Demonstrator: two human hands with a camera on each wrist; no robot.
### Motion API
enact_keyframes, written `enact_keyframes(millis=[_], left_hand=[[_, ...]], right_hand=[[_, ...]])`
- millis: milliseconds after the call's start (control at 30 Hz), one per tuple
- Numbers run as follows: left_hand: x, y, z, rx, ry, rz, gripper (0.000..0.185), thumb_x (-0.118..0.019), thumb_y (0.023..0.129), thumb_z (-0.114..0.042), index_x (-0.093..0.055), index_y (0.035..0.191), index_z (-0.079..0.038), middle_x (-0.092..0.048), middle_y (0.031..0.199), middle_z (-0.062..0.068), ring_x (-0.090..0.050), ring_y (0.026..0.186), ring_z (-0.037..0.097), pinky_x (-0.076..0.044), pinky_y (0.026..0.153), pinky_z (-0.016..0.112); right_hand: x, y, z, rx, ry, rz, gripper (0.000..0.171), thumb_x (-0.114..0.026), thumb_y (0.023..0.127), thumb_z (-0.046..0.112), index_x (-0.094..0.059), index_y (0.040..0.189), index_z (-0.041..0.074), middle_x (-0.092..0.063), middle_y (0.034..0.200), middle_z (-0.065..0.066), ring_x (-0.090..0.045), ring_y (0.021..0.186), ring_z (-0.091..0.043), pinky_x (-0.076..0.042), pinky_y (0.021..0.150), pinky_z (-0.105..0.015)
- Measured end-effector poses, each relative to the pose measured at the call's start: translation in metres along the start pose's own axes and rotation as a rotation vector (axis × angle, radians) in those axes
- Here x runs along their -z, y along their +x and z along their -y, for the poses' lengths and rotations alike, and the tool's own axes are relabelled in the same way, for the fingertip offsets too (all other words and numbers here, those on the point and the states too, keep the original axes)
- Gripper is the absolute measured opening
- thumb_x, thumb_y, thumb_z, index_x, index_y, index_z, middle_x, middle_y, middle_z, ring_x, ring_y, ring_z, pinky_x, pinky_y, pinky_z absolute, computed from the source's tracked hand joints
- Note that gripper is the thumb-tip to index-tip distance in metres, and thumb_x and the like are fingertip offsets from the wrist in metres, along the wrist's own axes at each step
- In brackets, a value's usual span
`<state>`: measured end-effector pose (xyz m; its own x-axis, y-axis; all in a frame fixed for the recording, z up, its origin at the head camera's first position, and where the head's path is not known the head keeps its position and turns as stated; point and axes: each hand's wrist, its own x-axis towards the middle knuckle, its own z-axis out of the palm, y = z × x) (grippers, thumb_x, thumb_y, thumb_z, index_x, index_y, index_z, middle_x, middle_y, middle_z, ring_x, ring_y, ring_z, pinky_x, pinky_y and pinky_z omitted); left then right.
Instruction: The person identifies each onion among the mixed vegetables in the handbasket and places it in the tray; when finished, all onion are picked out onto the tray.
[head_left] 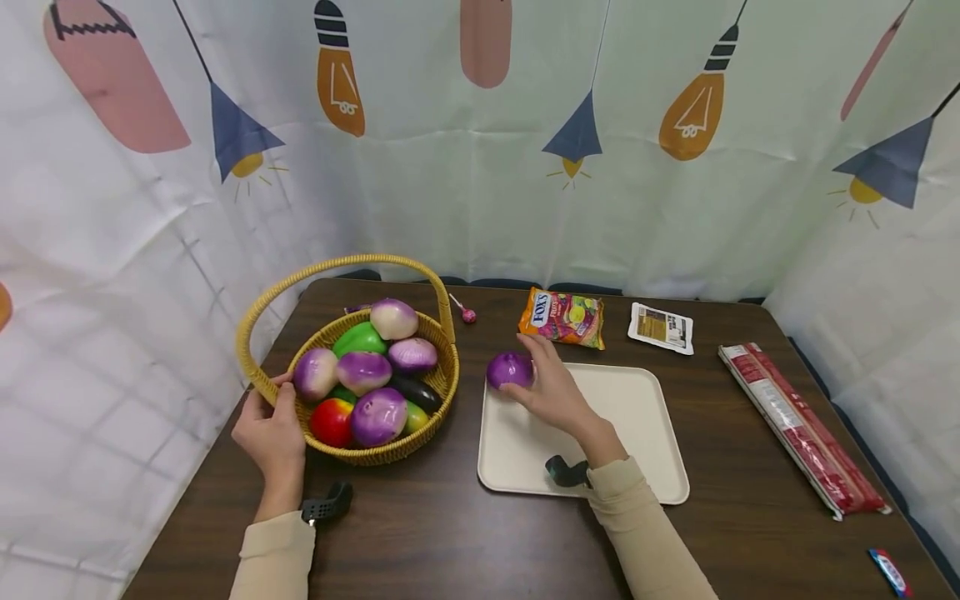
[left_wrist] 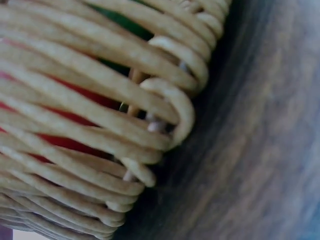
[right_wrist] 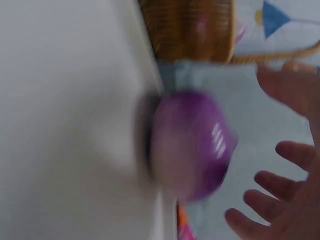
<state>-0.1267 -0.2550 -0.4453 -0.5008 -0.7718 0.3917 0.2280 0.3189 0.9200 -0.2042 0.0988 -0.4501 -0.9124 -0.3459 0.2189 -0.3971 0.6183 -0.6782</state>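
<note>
My left hand grips the yellow wicker basket at its left side, thumb and fingers around the rim where the handle meets it. In the left wrist view the woven wall fills most of the picture. The basket holds several purple-and-white onions, a green pepper, an eggplant and a red fruit. A purple onion sits on the back left corner of the cream tray. Beside it, my right hand has its fingers spread; the right wrist view shows them apart from the onion.
Behind the tray lie a FOX'S candy bag and a white packet. A lollipop is near the basket. On the right are a long red package and a small blue-and-red wrapper. A printed curtain hangs behind the table.
</note>
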Motion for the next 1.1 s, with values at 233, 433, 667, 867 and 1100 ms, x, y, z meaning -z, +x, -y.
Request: enact_keyframes(millis=[233,433,667,867,1100], left_hand=[[0.002,0.001,0.002,-0.075,-0.008,-0.038,0.019,-0.065,0.088,-0.005,-0.07,0.097,0.01,-0.07,0.093,0.009,-0.061,0.086,0.004,-0.046,0.077,0.015],[-0.002,-0.001,0.004,-0.07,-0.025,-0.033,0.017,-0.065,0.087,-0.004,-0.07,0.096,0.01,-0.067,0.094,0.018,-0.06,0.081,0.002,-0.045,0.073,0.016],[-0.007,0.004,0.017,-0.078,-0.035,-0.028,0.018,-0.065,0.086,-0.005,-0.07,0.095,0.01,-0.067,0.088,0.006,-0.059,0.079,0.002,-0.045,0.072,0.016],[-0.005,0.01,0.039,-0.064,-0.016,-0.033,0.016,-0.066,0.087,-0.008,-0.073,0.095,0.005,-0.065,0.086,-0.008,-0.059,0.079,0.003,-0.045,0.071,0.016],[-0.001,0.007,0.032,-0.052,-0.022,-0.036,0.018,-0.066,0.087,-0.007,-0.071,0.095,0.007,-0.065,0.084,-0.011,-0.059,0.078,0.003,-0.045,0.072,0.017]], right_hand=[[-0.041,-0.007,0.057,0.301,0.291,-0.06,0.049,-0.075,0.086,0.018,-0.057,0.131,0.01,-0.055,0.134,-0.003,-0.054,0.122,-0.023,-0.046,0.1,-0.041],[-0.074,-0.003,0.092,0.409,0.217,-0.056,0.052,-0.075,0.086,0.024,-0.055,0.132,0.011,-0.055,0.134,0.0,-0.051,0.125,-0.013,-0.042,0.104,-0.031],[-0.088,0.012,0.117,0.31,0.006,0.181,0.084,-0.075,0.078,0.054,-0.041,0.146,0.019,-0.043,0.145,0.001,-0.049,0.126,-0.013,-0.042,0.103,-0.031],[-0.091,0.017,0.126,0.269,-0.125,0.265,0.089,-0.074,0.074,0.063,-0.042,0.145,0.021,-0.046,0.14,0.0,-0.057,0.113,-0.014,-0.05,0.092,-0.033],[-0.093,0.013,0.121,0.298,-0.019,0.215,0.087,-0.076,0.073,0.06,-0.044,0.145,0.025,-0.045,0.132,0.0,-0.055,0.112,-0.014,-0.049,0.094,-0.03]])
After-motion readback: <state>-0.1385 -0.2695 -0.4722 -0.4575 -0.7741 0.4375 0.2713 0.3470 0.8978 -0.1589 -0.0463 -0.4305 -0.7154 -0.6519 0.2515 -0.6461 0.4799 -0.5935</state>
